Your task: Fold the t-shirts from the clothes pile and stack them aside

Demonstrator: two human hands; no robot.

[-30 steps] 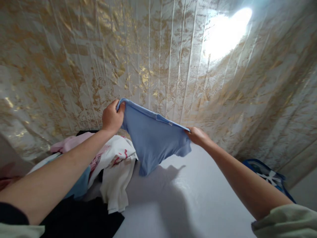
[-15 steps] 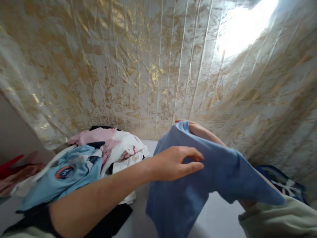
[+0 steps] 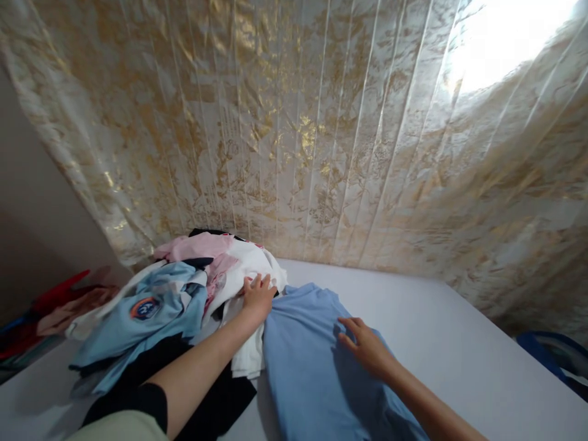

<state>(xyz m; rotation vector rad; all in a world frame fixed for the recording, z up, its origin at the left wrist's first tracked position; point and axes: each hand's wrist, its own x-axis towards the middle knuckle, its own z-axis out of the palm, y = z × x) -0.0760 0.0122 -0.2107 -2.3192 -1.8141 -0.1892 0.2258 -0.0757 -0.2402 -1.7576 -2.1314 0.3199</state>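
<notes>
A plain blue garment (image 3: pixel 303 361), which looks like a T-shirt, lies spread on the white table, with creases running from its upper left corner. My left hand (image 3: pixel 260 298) is at that corner, fingers apart, against the edge of the clothes pile. Whether its underside touches the blue cloth I cannot tell. Over the garment's right side is my right hand (image 3: pixel 370 350), open with fingers stretched out, its shadow falling on the fabric. The garment's lower end runs out of view.
Left of the garment is a heap with a light blue shirt (image 3: pixel 158 312) bearing a round badge, a pink cloth (image 3: pixel 195 246), white clothes (image 3: pixel 250 260) and black fabric (image 3: pixel 220 398). Red items (image 3: pixel 59 291) are at far left. A blue-rimmed item (image 3: pixel 542 352) stands right of the table (image 3: pixel 459 331). Gold-patterned sheeting (image 3: pixel 294 122) hangs behind.
The blue garment has come down from my raised right hand onto the table. My right hand has come out from it and lies above it; my left hand has moved left towards the pile.
</notes>
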